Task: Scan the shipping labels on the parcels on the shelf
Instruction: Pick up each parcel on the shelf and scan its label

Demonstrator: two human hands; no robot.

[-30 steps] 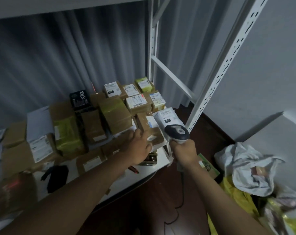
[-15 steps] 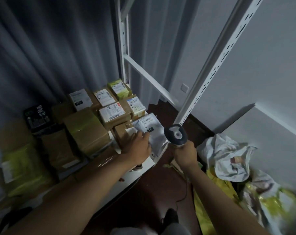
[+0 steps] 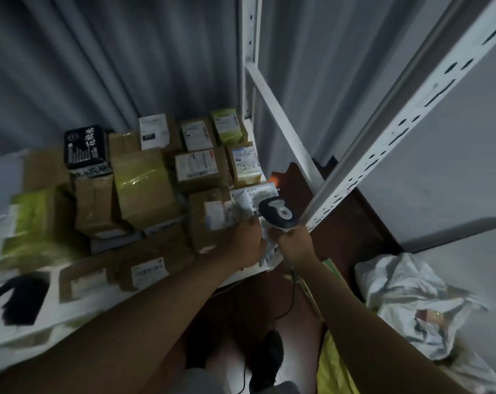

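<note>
Grey curtains back a white metal shelf point(image 3: 242, 273) crowded with brown cardboard parcels point(image 3: 144, 189) at centre frame. Right hand point(image 3: 293, 241) grips a black-and-white handheld scanner point(image 3: 279, 214), aimed up-frame at a white plastic mailer point(image 3: 253, 196) immediately beyond; left hand point(image 3: 248, 241) seems to pinch its near edge. Labels blur; fingers hidden.

The scanner point(image 3: 279, 213) covers the lower right of the white mailer's point(image 3: 248, 199) label, and the left hand point(image 3: 245, 243) hides that mailer's near end, so its grip cannot be made out. The print on every shipping label is too small to read. Motion blur smears the yellow-green parcel point(image 3: 32, 220) and the boxes at the left edge. The scanner's handle is buried in the right hand point(image 3: 293, 243). The black pouch point(image 3: 22, 300) is blurred.
</note>
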